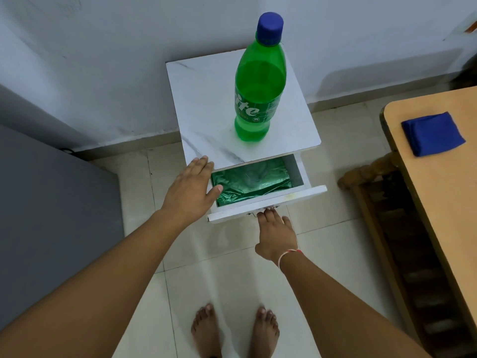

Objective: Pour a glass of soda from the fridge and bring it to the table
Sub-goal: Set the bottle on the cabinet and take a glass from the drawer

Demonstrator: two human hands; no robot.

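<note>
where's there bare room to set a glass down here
The cabinet top is bare left of the soda bottle. The wooden table is bare in front of the blue cloth. The open drawer is crowded: green foil, both hands.

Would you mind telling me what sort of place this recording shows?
Probably a room in a home: a green soda bottle stands on a small white cabinet with its drawer open, beside a wooden table, on a tiled floor.

soft even light, warped edges
</note>
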